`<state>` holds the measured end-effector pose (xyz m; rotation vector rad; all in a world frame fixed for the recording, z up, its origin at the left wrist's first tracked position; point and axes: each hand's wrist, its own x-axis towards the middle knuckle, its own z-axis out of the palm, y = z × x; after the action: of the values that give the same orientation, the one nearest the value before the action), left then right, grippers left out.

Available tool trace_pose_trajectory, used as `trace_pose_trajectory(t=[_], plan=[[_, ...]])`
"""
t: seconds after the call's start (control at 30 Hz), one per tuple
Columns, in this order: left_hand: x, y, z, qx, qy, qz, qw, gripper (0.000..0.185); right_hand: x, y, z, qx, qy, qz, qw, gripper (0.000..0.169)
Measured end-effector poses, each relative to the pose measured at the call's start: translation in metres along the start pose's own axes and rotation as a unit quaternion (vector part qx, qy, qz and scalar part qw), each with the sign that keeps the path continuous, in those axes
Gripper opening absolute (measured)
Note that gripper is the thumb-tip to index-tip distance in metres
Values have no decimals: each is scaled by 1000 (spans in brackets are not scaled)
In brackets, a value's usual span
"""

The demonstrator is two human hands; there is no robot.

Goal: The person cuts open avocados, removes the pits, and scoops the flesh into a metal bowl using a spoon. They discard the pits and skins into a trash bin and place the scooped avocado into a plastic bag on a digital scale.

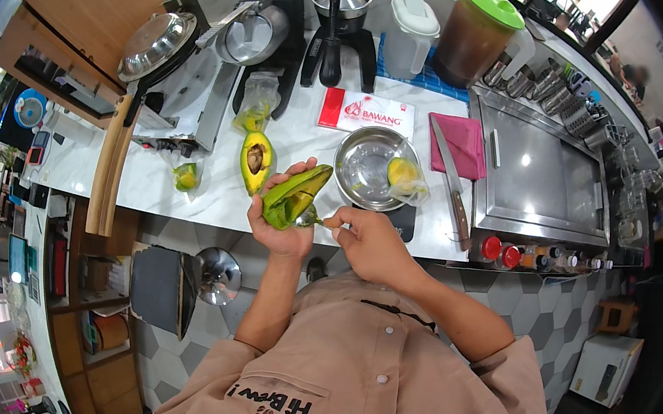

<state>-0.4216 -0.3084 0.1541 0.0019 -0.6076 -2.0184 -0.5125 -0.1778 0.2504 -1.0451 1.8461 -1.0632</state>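
Observation:
My left hand [282, 235] cups a scooped avocado half [296, 197], its green skin folded and some yellow flesh left inside. In my right hand [373, 242] is the handle of a metal spoon [308, 216], whose bowl is at the avocado's lower end. Just left lies another avocado half [255, 161] with its pit in place, cut face up. A steel bowl [351, 169] stands beyond my right hand on a dark digital scale [402, 222]. At the bowl's right side sits a clear plastic bag with yellow-green avocado flesh [405, 175].
A long knife [450, 177] lies partly on a pink cloth [466, 152], handle towards me. More bagged avocado [186, 177] lies left. Behind are a plastic-bag packet [373, 112], a green-lidded pitcher [473, 39] and a white-lidded jug [411, 38]. Wooden-handled pan [109, 169] juts over the counter's left edge.

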Motion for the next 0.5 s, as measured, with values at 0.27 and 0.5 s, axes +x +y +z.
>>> trace_pose_trajectory(t=[0.27, 0.5], plan=[[-9, -20, 16, 72, 182, 71, 978, 57, -8, 19, 28, -72, 117, -85, 987, 20], [-9, -17, 23, 59, 268, 21, 961, 60, -17, 11, 33, -97, 78, -50, 991, 26]])
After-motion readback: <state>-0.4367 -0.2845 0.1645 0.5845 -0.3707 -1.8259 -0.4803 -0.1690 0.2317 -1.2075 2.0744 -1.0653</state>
